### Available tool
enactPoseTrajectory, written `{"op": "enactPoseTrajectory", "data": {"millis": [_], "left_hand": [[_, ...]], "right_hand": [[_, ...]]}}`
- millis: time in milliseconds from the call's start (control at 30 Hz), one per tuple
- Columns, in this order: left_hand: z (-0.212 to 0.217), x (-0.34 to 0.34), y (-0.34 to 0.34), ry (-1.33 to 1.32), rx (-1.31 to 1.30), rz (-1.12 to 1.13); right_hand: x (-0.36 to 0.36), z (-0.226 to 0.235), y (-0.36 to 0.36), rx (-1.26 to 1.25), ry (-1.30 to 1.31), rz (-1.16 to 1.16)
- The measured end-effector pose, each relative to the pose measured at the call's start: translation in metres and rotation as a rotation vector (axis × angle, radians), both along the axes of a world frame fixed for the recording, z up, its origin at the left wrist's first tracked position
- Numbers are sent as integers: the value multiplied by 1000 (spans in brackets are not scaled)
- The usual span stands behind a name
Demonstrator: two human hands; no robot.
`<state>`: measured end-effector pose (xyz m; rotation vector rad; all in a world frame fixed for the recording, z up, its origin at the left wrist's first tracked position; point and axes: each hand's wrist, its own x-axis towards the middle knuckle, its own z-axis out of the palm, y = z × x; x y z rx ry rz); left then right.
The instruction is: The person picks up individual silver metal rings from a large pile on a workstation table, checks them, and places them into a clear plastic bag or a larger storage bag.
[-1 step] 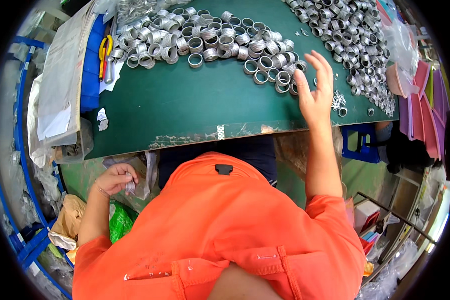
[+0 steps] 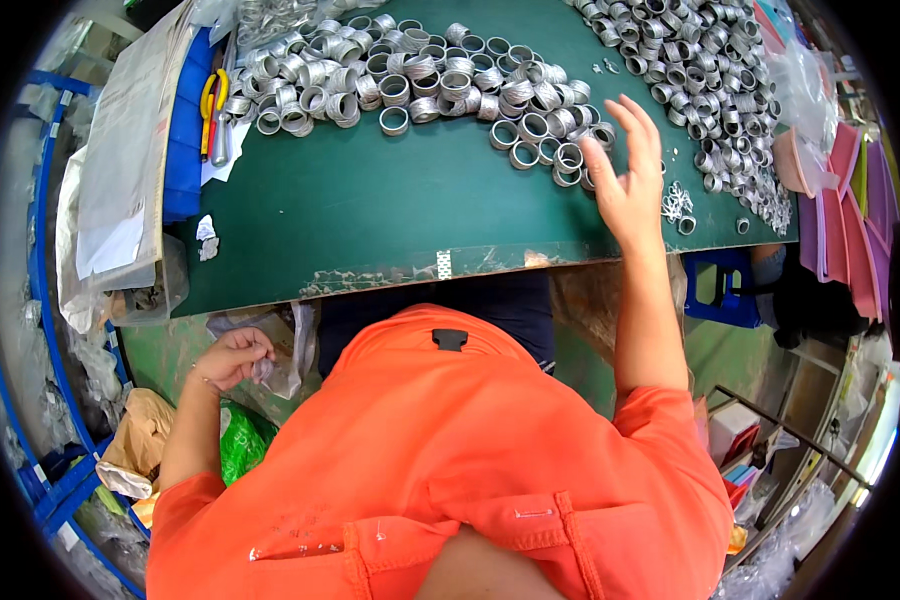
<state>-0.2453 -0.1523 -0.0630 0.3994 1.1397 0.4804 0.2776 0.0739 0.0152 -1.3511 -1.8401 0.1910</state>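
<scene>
Below the table's left front edge, my left hand is closed, its fingers pinched on a grey metal ring that looks blurred. My right hand is over the right half of the table with its fingers stretched and thumb apart, and nothing shows in it. Close to its thumb is the right end of a long heap of silvery metal rings. A second heap of darker-looking rings lies at the far right, beyond this hand.
The green table has a worn front edge. At its left stand a blue bin, yellow-handled pliers and paper scraps. Small white bits lie near two loose rings. A blue stool is below at right.
My right hand has shifted very slightly, its thumb a little further left. The left hand still pinches the ring, which now looks more blurred.
</scene>
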Motion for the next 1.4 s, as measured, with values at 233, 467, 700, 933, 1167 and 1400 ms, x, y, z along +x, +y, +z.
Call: {"op": "enactPoseTrajectory", "data": {"millis": [233, 467, 700, 933, 1167, 1400], "left_hand": [[-101, 34, -24, 859, 75, 130], [57, 115, 66, 893, 581, -1181], [76, 200, 128, 1048, 1484, -300], [59, 206, 160, 1044, 1390, -61], [62, 199, 141, 996, 1364, 77], [52, 204, 128, 660, 1118, 408]], "right_hand": [[-15, -18, 24, -53, -127, 151], [-44, -17, -5, 52, -156, 188], [-126, -21, -30, 56, -93, 360], [-132, -14, -19, 80, 4, 422], [-93, -22, -45, 63, -10, 314], [-122, -14, -51, 83, -138, 372]]}}
